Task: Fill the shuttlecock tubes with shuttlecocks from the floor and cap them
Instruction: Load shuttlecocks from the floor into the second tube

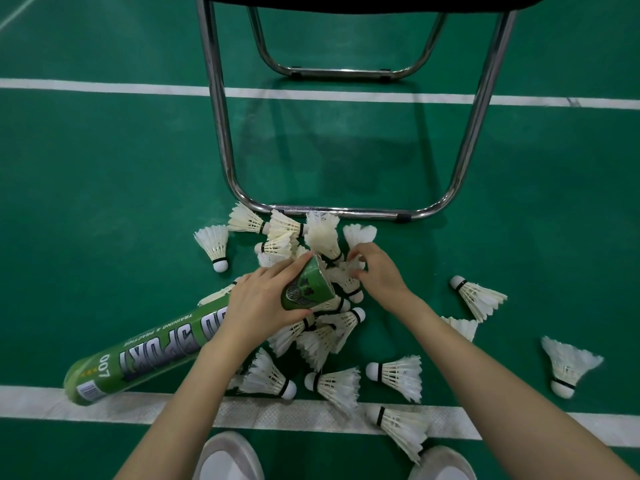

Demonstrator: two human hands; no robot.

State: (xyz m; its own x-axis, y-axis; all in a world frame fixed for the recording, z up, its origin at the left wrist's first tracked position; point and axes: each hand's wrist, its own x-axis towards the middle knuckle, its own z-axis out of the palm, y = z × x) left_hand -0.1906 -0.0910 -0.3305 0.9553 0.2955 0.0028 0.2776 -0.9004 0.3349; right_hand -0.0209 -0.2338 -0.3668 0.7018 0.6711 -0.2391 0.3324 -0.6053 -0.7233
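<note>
Item 1 – green tube (145, 355): long cardboard shuttlecock tube, white lettering, laid slanted over the floor; closed end low left on the near white line (311, 415), other end raised toward the pile and covered by the hand, so its mouth is not seen.

Item 2 – left hand (258, 301): wrapped over the tube's upper end; fingers also curled round a second short green piece (306, 289) w/ round emblem, held against the tube. Whether that piece is a cap or another tube's end cannot be told.

Item 3 – right hand (375, 271): fingers bent down into the pile, tips on white feathers (348, 271); a pinch is suggested, but a firm hold cannot be told.

Item 4 – shuttlecock pile (322, 336): white feathered, cork tips w/ black band, heaped between and under both hands, centre of floor.

Item 5 – loose shuttlecocks: one at left (213, 245), apart from heap; one far right (566, 367); one right of centre (479, 296); several on or near the near line, e.g. (398, 375).

Item 6 – chair frame (332, 213): chrome tubing, front bar on floor just beyond the heap, a few feathers touching it.

Item 7 – floor (104, 202): green court surface; far white line (104, 87) crossing behind.

Item 8 – white shoes (228, 459), bottom edge, partly cropped.
</note>
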